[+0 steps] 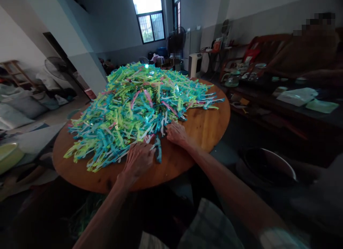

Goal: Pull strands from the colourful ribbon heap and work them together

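A big heap of thin plastic strips (125,109) in yellow-green, blue, white and pink covers much of a round wooden table (211,125). At its near edge my left hand (140,157) is closed, fingers curled toward a few white and pink strips. Just to the right, my right hand (177,133) is closed at the border of the heap, beside white strips. Between the two hands a short blue strip (159,150) lies on the wood. What exactly sits inside the fingers of either hand is hidden.
A dark bucket (268,167) stands on the floor at the right. Beyond it are a low dark table with a glass teapot (232,78) and a seated person (305,52) on a wooden bench. At left are a yellow basin (10,156), sacks (24,106) and a standing fan (56,68).
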{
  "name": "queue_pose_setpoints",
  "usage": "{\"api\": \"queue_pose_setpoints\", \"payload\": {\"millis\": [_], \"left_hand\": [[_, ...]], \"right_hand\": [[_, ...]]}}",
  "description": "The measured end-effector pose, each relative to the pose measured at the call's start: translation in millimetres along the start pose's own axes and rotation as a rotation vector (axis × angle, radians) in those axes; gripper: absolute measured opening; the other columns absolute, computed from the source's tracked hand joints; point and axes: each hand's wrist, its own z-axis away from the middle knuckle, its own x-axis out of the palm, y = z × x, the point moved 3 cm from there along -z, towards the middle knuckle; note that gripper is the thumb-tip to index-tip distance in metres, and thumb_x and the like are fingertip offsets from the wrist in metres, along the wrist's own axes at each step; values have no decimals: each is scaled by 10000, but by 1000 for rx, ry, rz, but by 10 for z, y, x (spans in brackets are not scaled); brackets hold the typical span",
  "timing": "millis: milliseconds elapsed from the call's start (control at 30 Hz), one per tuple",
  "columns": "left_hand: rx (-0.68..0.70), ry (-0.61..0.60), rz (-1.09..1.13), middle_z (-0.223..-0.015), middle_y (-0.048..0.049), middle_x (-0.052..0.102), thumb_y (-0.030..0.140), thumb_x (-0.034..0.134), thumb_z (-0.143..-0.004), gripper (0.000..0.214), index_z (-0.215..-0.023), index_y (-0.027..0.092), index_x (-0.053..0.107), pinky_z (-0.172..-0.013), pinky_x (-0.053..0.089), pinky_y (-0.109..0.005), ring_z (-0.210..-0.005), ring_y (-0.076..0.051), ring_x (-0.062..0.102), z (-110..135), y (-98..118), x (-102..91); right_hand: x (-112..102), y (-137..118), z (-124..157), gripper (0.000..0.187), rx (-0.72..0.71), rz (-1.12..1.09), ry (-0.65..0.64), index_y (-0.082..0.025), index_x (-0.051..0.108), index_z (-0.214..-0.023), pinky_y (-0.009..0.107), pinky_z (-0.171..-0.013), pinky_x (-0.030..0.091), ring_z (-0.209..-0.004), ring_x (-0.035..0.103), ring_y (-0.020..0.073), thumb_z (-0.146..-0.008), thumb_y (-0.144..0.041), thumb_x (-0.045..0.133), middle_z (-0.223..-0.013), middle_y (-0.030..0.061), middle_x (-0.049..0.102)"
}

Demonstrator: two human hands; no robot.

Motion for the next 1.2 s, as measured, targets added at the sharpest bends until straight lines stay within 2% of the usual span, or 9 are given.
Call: {"api": "queue_pose_setpoints", "payload": {"millis": [133,267,367,467,567,733,833,1000,1200], "left_hand": [[-166,18,-45,-903,-114,694,424,490,-957,322,-865,196,697,-783,462,-372,-899,-286,663,-182,145,14],[-261,-21,-54,-940,-145,689,410,519,-909,288,-935,179,690,-735,465,-372,-881,-309,674,-272,217,72],[-269,-87,-79,-852,-135,692,410,517,-911,272,-937,182,664,-684,462,-371,-817,-313,682,-226,211,95],[-240,-91,-68,-818,-104,698,399,547,-914,234,-982,193,633,-668,458,-352,-790,-288,682,-115,198,75],[-187,-47,2,-888,-88,709,357,610,-892,199,-1008,196,617,-752,470,-371,-880,-281,671,9,197,36],[67,-22,143,-935,-60,666,258,677,-853,158,-978,199,602,-809,458,-354,-917,-240,618,189,221,29],[134,-23,231,-944,-53,644,270,679,-864,187,-1014,201,591,-798,459,-341,-910,-227,600,268,185,65],[61,0,295,-1020,-59,647,355,638,-918,292,-1162,210,570,-830,474,-352,-944,-232,622,302,160,80],[4,-77,174,-993,-84,679,340,570,-957,183,-1042,189,629,-809,478,-367,-955,-267,645,149,294,90]], "right_hand": [[-49,15,7,240,24,16,9,-152,673,-1024,309,-807,437,-1011,613,241,-934,-216,459,-1065,134,687],[-80,-21,-16,219,21,30,3,-164,674,-1010,309,-795,449,-979,631,238,-916,-244,493,-1039,118,698],[-70,-37,-20,231,24,38,16,-166,670,-1032,318,-787,456,-973,635,245,-913,-256,495,-1055,126,685],[-46,-27,-12,237,28,42,23,-164,675,-1025,323,-767,460,-958,638,252,-914,-271,494,-1073,137,672],[-29,-4,0,241,32,49,27,-150,674,-1029,328,-795,460,-992,627,261,-914,-264,496,-1086,146,666],[-29,19,-18,274,21,62,4,-139,663,-1094,325,-838,446,-1037,596,255,-950,-279,476,-1123,145,658],[-51,25,-4,255,5,67,-30,-143,671,-1087,325,-798,442,-980,602,254,-920,-260,517,-1124,144,656],[-177,93,346,224,-8,76,-70,-140,689,-1022,321,-774,423,-944,618,255,-919,-231,512,-1039,147,685],[-369,152,839,316,106,84,-35,-181,688,-1025,333,-737,412,-898,634,250,-1005,-360,429,-1005,120,690]]}}
